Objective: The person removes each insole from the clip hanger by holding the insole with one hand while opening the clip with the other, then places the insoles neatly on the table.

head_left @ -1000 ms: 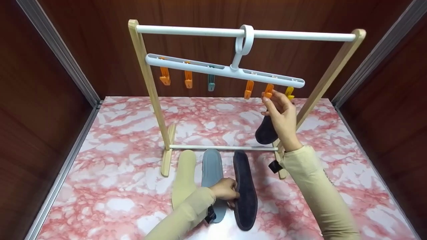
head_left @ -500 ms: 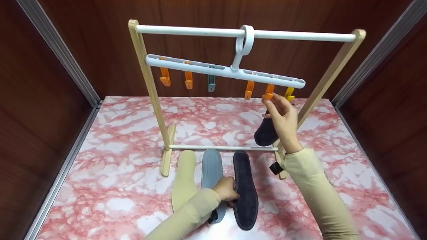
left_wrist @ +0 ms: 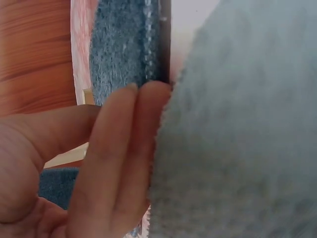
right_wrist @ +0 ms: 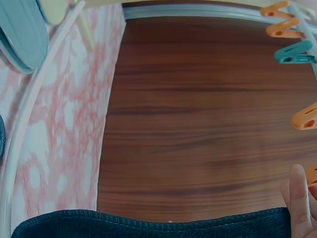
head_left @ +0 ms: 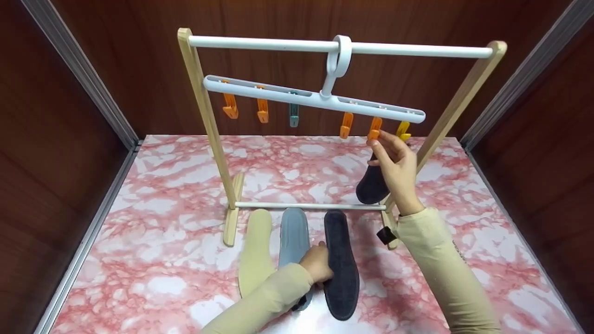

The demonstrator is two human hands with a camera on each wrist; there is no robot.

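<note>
My right hand point(head_left: 400, 169) is raised below the right part of the hanger, its fingertips at the lower end of an orange clip point(head_left: 375, 129). It holds a dark insole point(head_left: 370, 186), which hangs down behind the hand; how the insole's top meets the clip is hidden. In the right wrist view this insole point(right_wrist: 148, 225) stretches leftward from the fingers. Down on the table, my left hand point(head_left: 317, 264) pinches the near-side edge of a second dark insole point(head_left: 342, 271). Its thumb and fingers point(left_wrist: 113, 144) meet at that edge in the left wrist view.
A grey-blue insole point(head_left: 294, 232) and a beige insole point(head_left: 257, 246) lie left of the dark one. A white clip hanger point(head_left: 304, 96) with orange, teal point(head_left: 293, 115) and yellow point(head_left: 403, 131) clips hangs tilted from the wood-and-white rack point(head_left: 269, 43). Brown panels surround the marbled table point(head_left: 158, 241).
The left hand has shifted slightly right along the dark insole's edge. My right hand has moved a little right and down, with the hanging insole and the orange clip shifting slightly.
</note>
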